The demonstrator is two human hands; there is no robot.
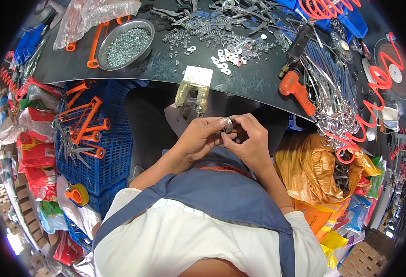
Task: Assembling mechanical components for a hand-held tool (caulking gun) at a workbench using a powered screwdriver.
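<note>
Close in front of my apron, my left hand (202,138) and my right hand (250,140) meet. Between their fingertips they pinch a small shiny metal piece (229,125) with curved, ring-like edges. Fingers cover much of it, so its exact kind stays unclear. Just beyond, at the table's front edge, sticks out a worn metal fixture (193,90) with a pale flat top and a forked lower part. Past it on the dark table (166,74) lie small light-coloured tabs with holes (228,60), springs (205,34) and grey metal plier-like parts (240,11).
A steel bowl (125,45) of small metal bits stands at the left, near orange-handled parts (94,46). An orange-and-black air tool (297,90) rests at the right by metal rods (334,87) and a coiled red hose (381,76). Blue crates (113,164) and an orange sack (309,161) flank me.
</note>
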